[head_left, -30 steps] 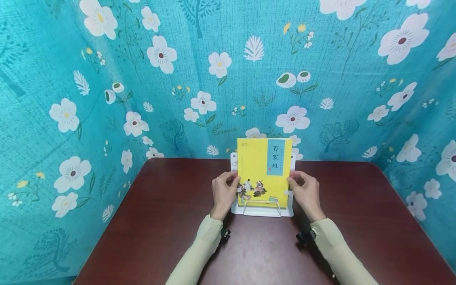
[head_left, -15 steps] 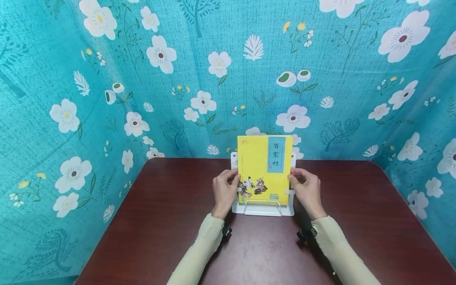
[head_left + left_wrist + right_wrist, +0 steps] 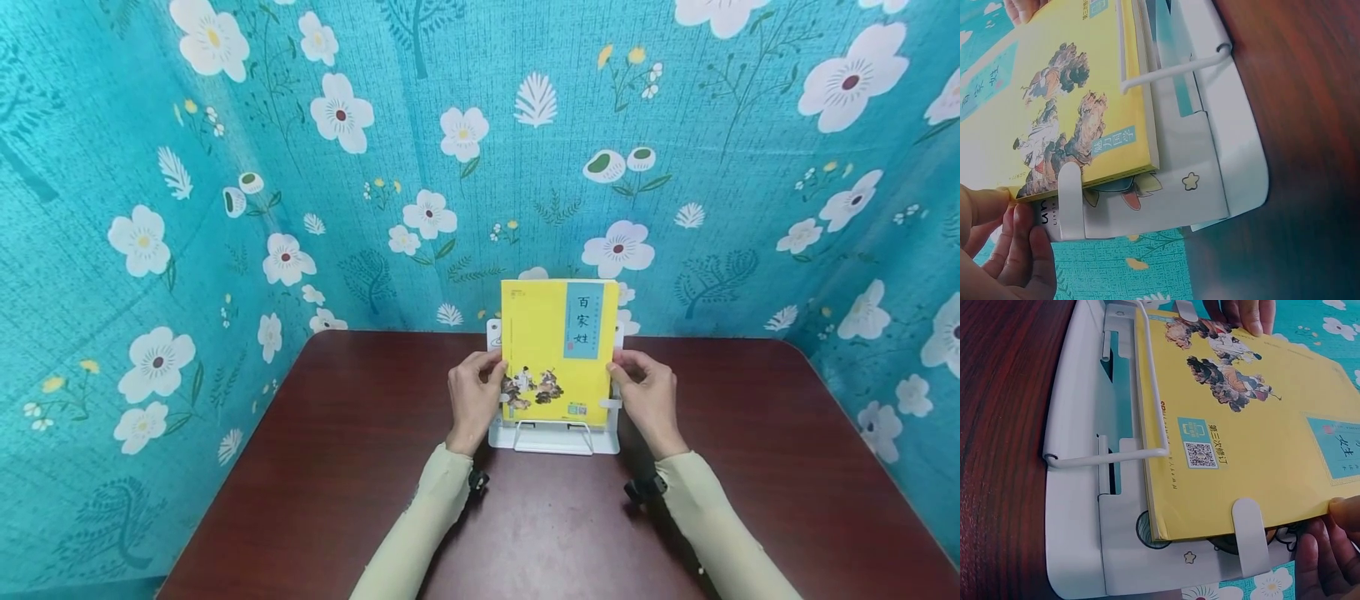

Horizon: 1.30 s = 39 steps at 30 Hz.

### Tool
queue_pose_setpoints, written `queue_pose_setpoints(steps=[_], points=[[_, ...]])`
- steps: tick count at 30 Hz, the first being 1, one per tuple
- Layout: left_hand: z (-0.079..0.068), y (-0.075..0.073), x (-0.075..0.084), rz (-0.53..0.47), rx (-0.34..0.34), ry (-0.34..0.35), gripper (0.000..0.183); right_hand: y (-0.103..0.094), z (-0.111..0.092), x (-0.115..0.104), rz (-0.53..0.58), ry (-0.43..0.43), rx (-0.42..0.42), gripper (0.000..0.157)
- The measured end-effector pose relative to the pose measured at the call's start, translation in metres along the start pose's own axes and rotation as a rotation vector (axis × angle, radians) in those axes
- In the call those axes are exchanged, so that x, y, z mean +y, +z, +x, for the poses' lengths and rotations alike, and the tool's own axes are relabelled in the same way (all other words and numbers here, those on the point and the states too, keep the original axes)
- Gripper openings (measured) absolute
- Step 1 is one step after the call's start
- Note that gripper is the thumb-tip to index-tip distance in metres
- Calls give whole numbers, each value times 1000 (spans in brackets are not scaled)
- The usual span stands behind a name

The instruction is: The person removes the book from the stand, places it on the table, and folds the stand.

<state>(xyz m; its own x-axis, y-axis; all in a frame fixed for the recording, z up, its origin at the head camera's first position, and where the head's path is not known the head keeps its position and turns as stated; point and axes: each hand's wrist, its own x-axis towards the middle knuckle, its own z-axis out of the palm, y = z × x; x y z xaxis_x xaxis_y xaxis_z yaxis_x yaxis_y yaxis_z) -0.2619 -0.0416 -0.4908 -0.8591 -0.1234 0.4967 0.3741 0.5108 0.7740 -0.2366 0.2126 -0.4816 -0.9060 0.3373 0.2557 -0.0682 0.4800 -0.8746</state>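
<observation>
I have the left hand pinching the left edge of the yellow book, thumb in front; the right hand pinches the right edge likewise; the book stands tilted before the back of the white stand, behind the wire bar and two side clips; its lower edge sits clear of the stand's base, above the dark red table.

Left hand pinching, right hand pinching, forearms angled inward
</observation>
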Motion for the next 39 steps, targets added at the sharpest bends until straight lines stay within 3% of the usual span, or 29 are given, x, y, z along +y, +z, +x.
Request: queue_pose_setpoints(steps=[17,39], points=[[3,2,6,-49,-8,-24,24,-6,2,-2,34,18,-11,28],[13,1,11,-85,61,3,21,-7,8,-7,100,-43,8,27]])
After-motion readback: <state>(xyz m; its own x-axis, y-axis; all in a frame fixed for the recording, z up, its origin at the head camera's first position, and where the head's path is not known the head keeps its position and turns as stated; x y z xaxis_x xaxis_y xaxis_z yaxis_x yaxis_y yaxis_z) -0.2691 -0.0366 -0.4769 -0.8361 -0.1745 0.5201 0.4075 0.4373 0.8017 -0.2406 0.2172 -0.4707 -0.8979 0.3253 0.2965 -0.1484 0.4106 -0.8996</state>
